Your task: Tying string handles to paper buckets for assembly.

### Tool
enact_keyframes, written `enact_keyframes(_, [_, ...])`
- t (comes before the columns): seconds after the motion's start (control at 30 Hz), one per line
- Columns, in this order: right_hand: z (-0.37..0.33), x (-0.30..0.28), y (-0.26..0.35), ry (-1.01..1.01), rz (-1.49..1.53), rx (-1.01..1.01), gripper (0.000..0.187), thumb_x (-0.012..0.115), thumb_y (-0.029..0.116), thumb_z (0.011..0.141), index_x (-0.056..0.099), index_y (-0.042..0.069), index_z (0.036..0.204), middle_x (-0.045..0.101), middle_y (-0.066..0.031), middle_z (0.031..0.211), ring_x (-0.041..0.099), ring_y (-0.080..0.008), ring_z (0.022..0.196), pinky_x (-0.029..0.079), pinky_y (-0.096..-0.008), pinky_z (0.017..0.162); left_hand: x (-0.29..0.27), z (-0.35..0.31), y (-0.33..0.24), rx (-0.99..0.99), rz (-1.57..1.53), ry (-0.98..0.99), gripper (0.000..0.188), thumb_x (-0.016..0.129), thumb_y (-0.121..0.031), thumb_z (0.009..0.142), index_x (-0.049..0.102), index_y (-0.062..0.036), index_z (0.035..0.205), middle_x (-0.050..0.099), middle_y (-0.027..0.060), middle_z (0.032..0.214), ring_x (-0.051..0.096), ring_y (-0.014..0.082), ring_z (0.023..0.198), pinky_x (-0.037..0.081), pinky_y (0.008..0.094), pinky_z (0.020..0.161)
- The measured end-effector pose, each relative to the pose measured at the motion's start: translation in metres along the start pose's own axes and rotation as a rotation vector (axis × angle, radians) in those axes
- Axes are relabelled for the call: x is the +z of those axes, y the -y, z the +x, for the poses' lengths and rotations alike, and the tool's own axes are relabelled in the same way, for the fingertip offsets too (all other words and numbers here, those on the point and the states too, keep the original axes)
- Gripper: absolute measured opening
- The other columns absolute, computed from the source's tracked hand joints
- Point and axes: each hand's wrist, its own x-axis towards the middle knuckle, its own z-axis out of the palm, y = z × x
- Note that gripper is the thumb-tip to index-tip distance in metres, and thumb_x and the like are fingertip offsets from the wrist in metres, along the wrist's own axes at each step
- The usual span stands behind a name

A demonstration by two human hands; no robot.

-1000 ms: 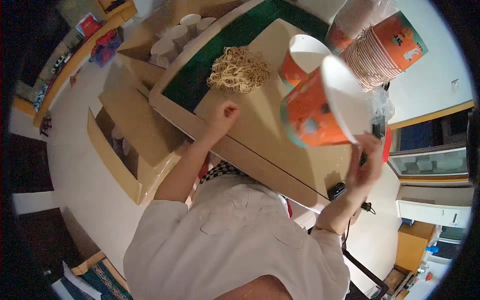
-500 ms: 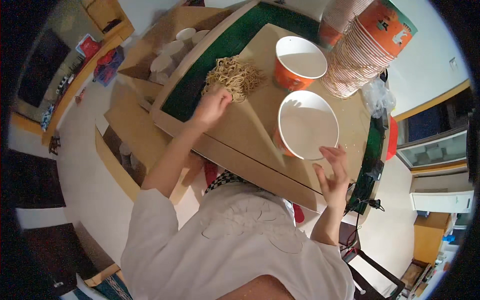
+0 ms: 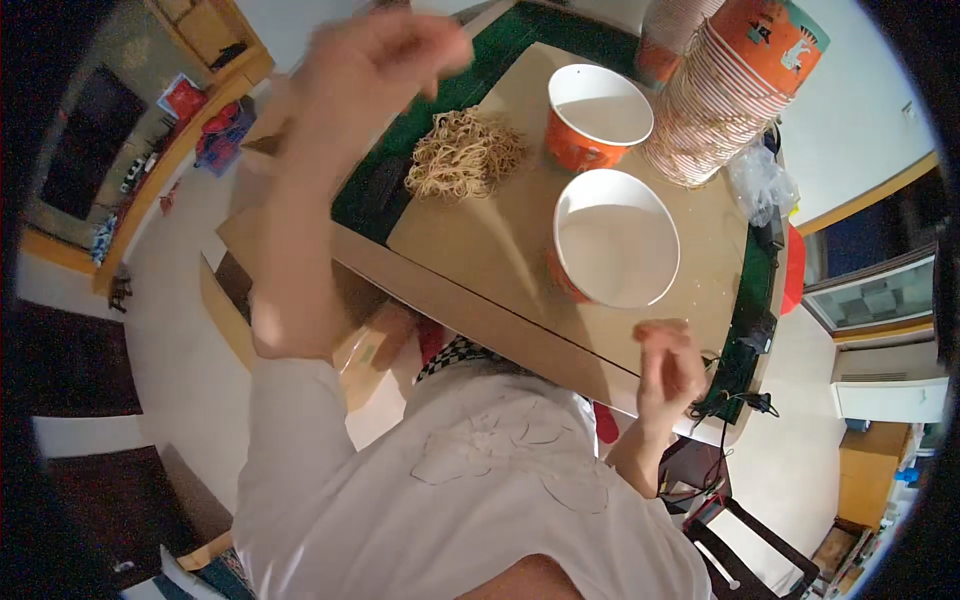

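Observation:
My left hand (image 3: 390,55) is raised over the far left edge of the table, smeared by motion, so I cannot make out what its fingers hold. Below it lies a tangled heap of thin tan strands (image 3: 465,155) on a cardboard sheet (image 3: 480,240). My right hand (image 3: 670,370) hovers by the near right side of the sheet, fingers loosely bent and nothing visible in them. Just beyond it stands a paper bowl (image 3: 618,240), white inside. Behind that is a second paper bowl (image 3: 598,115), orange outside.
A tall leaning stack of nested paper bowls (image 3: 735,95) rises at the back right, with another stack (image 3: 675,30) behind it. A clear plastic bag (image 3: 762,185) lies beside them. Black cables (image 3: 735,405) hang off the right edge. Cardboard boxes (image 3: 370,350) stand at the left.
My left hand has left the tan heap and swung up and away to the far left. My right hand has drawn back from the nearer bowl's rim, its fingers more bent.

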Motion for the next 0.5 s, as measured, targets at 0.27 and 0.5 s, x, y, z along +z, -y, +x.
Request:
enact_keyframes(0.27, [-0.021, 0.047, 0.002, 0.675, -0.046, 0.008, 0.007, 0.065, 0.001, 0.08, 0.064, 0.002, 0.087, 0.061, -0.0104, 0.076, 0.058, -0.025, 0.07, 0.046, -0.0321, 0.058, 0.053, -0.115, 0.189, -0.13, 0.558, 0.416, 0.01, 0.061, -0.009, 0.08, 0.065, -0.0037, 0.087, 0.058, 0.0136, 0.094, 0.06, 0.0319, 0.086, 0.048, 0.0411, 0.074])
enact_keyframes(0.5, [-0.009, 0.06, 0.0, 0.714, -0.065, -0.011, 0.009, 0.065, 0.003, 0.081, 0.065, 0.004, 0.089, 0.06, -0.0099, 0.075, 0.058, -0.0256, 0.065, 0.046, -0.0336, 0.057, 0.076, -0.109, 0.199, -0.001, 0.729, 0.466, 0.014, 0.052, -0.015, 0.086, 0.061, -0.0059, 0.092, 0.055, 0.0114, 0.102, 0.06, 0.0329, 0.087, 0.049, 0.0411, 0.072])
